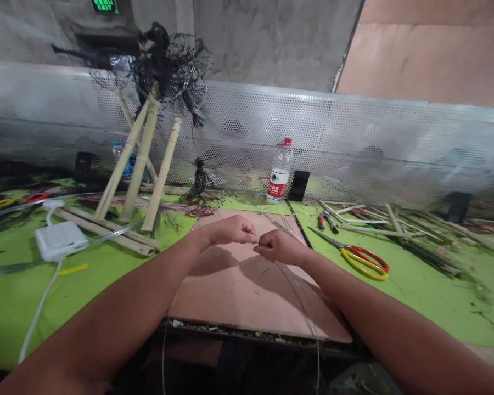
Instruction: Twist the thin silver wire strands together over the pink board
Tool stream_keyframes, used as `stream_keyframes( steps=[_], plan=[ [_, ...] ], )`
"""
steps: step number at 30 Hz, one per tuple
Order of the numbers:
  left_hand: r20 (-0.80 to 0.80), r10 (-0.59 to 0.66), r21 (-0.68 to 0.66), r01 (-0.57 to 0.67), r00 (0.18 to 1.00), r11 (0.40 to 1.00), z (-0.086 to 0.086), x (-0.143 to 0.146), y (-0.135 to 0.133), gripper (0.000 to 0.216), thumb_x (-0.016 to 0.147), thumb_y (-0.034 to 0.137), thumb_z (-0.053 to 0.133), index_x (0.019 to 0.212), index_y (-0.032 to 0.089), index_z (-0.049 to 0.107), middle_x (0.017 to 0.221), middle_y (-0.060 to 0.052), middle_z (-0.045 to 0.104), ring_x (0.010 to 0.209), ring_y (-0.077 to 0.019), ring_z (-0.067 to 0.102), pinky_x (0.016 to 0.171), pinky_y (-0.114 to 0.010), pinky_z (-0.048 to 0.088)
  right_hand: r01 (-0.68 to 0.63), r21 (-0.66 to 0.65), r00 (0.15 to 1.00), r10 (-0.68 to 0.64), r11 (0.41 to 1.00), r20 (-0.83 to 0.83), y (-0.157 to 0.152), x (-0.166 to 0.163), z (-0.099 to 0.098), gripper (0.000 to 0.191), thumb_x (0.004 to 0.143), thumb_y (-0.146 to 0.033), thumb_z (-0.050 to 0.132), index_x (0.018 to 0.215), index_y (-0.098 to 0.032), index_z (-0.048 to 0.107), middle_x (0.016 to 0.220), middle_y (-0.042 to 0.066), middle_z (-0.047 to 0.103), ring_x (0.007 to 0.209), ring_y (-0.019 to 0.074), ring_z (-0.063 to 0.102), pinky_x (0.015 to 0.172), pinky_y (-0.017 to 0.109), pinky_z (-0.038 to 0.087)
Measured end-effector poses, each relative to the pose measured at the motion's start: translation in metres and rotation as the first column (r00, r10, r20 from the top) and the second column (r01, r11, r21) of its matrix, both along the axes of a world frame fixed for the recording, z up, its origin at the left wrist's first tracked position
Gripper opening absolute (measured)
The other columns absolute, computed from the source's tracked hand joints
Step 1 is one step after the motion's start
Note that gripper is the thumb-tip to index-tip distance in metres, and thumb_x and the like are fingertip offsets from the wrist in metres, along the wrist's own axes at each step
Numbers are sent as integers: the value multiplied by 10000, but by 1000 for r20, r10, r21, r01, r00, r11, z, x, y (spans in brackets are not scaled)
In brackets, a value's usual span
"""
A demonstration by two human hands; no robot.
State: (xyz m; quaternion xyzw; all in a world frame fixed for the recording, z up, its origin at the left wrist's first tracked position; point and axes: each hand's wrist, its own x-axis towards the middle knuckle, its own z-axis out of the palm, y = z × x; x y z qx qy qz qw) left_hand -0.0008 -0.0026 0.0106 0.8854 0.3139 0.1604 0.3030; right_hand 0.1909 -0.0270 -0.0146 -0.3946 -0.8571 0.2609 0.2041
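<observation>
My left hand (234, 229) and my right hand (278, 245) meet fist to fist above a tan wooden board (230, 296), both with fingers curled tight. Pinched between them is a thin pale wire (163, 351). Its two lengths hang in a loop from under my hands, over the board's front edge and down toward my lap. Whether it is metal or clear line is hard to make out. To the right of my right hand lie scissors (364, 260) with one red and one yellow handle. Behind them are small red-handled pliers (327, 220).
On the left stand bamboo poles (142, 159) under a tangle of black strands (160, 66), beside a white adapter (61, 240) with a cable. A red-capped water bottle (278, 173) stands before a perforated metal screen (333, 137). Bamboo strips (379, 230) lie scattered at the right.
</observation>
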Motion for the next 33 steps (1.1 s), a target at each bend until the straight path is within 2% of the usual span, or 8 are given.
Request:
stream_keyframes(
  steps=[3, 5, 7, 10, 14, 19, 28, 33],
  plan=[
    [-20, 47, -16, -47, 999, 999, -5, 1, 2, 249, 700, 371, 526, 618, 135, 525, 558, 32, 388, 516, -78, 327, 475, -206, 241, 62, 412, 965, -159, 909, 207, -1, -3, 2, 285, 721, -265, 535, 466, -156, 465, 504, 57, 540, 528, 132, 475, 530, 266, 302],
    [-5, 71, -23, -71, 997, 997, -4, 0, 2, 262, 713, 385, 516, 644, 133, 536, 552, 33, 386, 507, -78, 318, 468, -208, 233, 101, 469, 957, -215, 877, 196, 0, -3, 3, 282, 734, -282, 525, 484, -158, 482, 539, 73, 562, 566, 148, 494, 551, 273, 307],
    [21, 59, -50, -58, 998, 997, -2, -1, 1, 278, 723, 401, 514, 672, 129, 544, 538, 40, 363, 492, -74, 299, 456, -210, 217, 137, 324, 979, -179, 936, 102, 2, 0, 3, 302, 748, -359, 533, 524, -159, 501, 564, 73, 577, 574, 148, 512, 548, 261, 333],
    [73, 31, -99, -23, 997, 995, 3, -4, -2, 300, 721, 425, 527, 685, 128, 544, 527, 49, 334, 479, -67, 282, 451, -208, 206, 34, -198, 981, -71, 980, -183, 6, 6, 1, 391, 774, -519, 475, 665, -149, 539, 606, 70, 604, 561, 148, 556, 542, 261, 411],
    [177, 42, -139, -17, 983, 990, 5, -6, -5, 308, 721, 434, 532, 709, 126, 547, 544, 47, 356, 485, -64, 294, 456, -202, 216, -238, -638, 899, -82, 732, -429, 9, 12, -2, 524, 807, -600, 349, 799, -111, 537, 665, 100, 630, 572, 175, 607, 545, 308, 476],
    [231, 30, -189, 15, 972, 982, 4, -5, -4, 347, 704, 467, 558, 709, 120, 548, 528, 53, 353, 473, -55, 276, 452, -198, 202, -404, -734, 868, -26, 546, -496, 8, 11, -5, 462, 828, -544, 373, 755, -112, 518, 617, 85, 622, 525, 180, 608, 504, 299, 473],
    [153, 18, -119, 0, 988, 993, 9, -5, -8, 322, 714, 449, 546, 660, 133, 520, 549, 50, 362, 481, -56, 294, 449, -199, 208, -418, -654, 818, -53, 630, -573, 5, 10, -1, 331, 774, -433, 553, 646, -147, 447, 507, -36, 460, 430, 88, 476, 446, 221, 379],
    [121, 51, -135, -35, 991, 990, 2, -2, -5, 325, 713, 457, 539, 687, 133, 539, 515, 55, 347, 453, -59, 277, 436, -208, 198, -244, -525, 887, -31, 815, -460, 10, 11, 1, 316, 753, -411, 571, 628, -163, 419, 494, -48, 440, 411, 76, 434, 429, 210, 318]
  ],
)
